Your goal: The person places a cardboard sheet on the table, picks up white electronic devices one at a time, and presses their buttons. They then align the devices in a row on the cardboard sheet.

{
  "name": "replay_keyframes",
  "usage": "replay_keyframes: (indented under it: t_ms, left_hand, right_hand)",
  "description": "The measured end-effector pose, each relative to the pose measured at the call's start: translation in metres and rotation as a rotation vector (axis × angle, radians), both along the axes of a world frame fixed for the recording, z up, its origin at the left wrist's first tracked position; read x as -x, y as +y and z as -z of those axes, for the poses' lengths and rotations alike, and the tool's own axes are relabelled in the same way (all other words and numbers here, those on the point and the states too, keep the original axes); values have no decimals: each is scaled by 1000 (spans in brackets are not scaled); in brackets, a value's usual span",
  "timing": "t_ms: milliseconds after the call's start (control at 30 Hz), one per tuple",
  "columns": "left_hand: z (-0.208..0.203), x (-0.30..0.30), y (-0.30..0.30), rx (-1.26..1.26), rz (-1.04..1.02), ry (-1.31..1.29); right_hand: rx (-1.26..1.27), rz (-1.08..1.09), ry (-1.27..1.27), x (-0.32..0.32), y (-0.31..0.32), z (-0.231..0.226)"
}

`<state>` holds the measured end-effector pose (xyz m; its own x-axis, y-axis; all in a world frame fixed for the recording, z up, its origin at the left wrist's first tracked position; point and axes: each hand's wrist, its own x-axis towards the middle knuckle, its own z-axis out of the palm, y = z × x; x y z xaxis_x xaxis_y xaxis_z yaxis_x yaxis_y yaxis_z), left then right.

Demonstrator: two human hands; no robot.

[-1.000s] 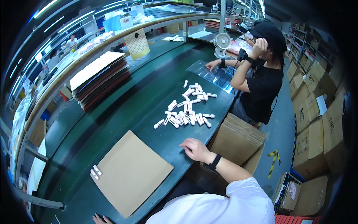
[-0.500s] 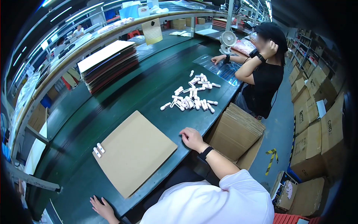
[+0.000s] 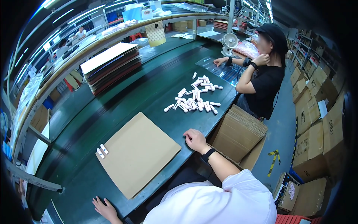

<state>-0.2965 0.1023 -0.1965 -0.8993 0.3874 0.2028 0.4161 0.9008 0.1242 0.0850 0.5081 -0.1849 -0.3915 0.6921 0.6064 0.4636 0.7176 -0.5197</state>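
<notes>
My left hand (image 3: 105, 209) lies on the green table (image 3: 74, 164) with its fingers spread and nothing in it, near the lower corner of a brown cardboard sheet (image 3: 140, 156). At the table's front edge rests my right hand (image 3: 196, 140), fingers curled in and no object showing in them. It is just right of the cardboard, apart from it. Two small white cylindrical pieces (image 3: 104, 149) lie side by side on the cardboard's left corner. Beyond my right hand is a loose heap of similar pale, round-ended pieces (image 3: 194, 100).
A co-worker in black (image 3: 270, 82) sits at right, one hand on clear plastic film (image 3: 212, 64). A stack of boards (image 3: 110, 67) stands at the far side, a small fan (image 3: 229, 41) at the back. An open carton of folded cardboard (image 3: 238, 130) sits beside the table.
The co-worker's raised hand has come down from the side of the head toward the chin. My view has shifted slightly; both my hands stay in nearly the same places.
</notes>
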Motion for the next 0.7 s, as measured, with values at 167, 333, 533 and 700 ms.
replay_keyframes:
  t_ms: [167,333,533,700]
  left_hand:
    - [1,2,3,12,7,-14]
    - [7,5,-3,14,7,19]
    - [9,8,0,38,7,40]
    - [14,10,-6,33,10,53]
  right_hand:
    - [-10,11,-6,-3,0,-2]
    - [11,9,-39,0,1,-5]
    - [-34,3,4,2,4,-4]
    - [-21,1,-17,-1,2,-6]
